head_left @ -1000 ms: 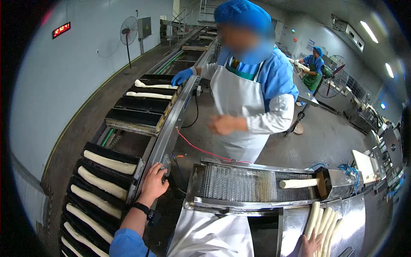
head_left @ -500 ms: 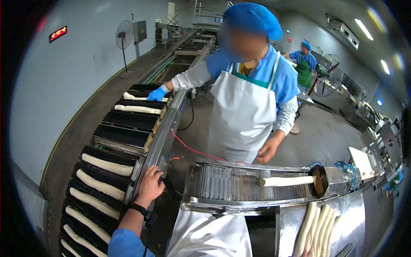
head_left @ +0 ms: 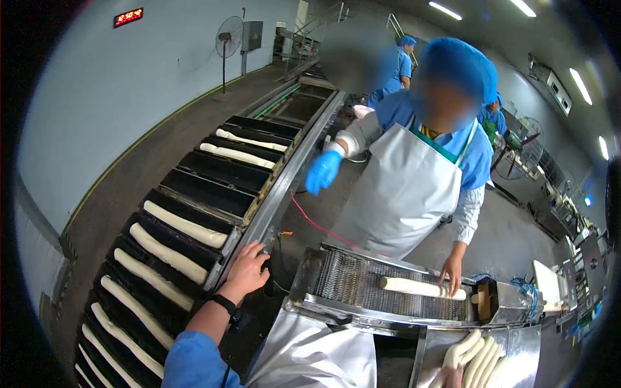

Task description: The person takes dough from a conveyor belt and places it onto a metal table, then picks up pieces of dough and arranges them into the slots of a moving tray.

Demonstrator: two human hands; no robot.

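In a grey-walled factory room (head_left: pixel 129 84), rows of black pans (head_left: pixel 207 184) cradle long dough strips (head_left: pixel 169 254) beside a smooth metal rail (head_left: pixel 278 197), as a co-worker (head_left: pixel 407 187) in a white apron rests a bare hand (head_left: pixel 453 275) on a pale roll (head_left: pixel 414 286) near the right end of a ridged mesh belt (head_left: pixel 349 278). On the shiny steel worktop (head_left: pixel 525 349), soft, rounded dough pieces (head_left: pixel 479 355) lie bunched side by side toward the near edge, the leftmost bent. The wearer's right hand (head_left: pixel 453 375) is at their near ends, its grip too blurred to tell; the left hand (head_left: pixel 246 271) lies on the rail, fingers loosely spread, pinching nothing. Uneven pulling could stretch or tear the pieces, and close contact could make them stick; fingers so near the pan edges could be nipped should the pans shift.
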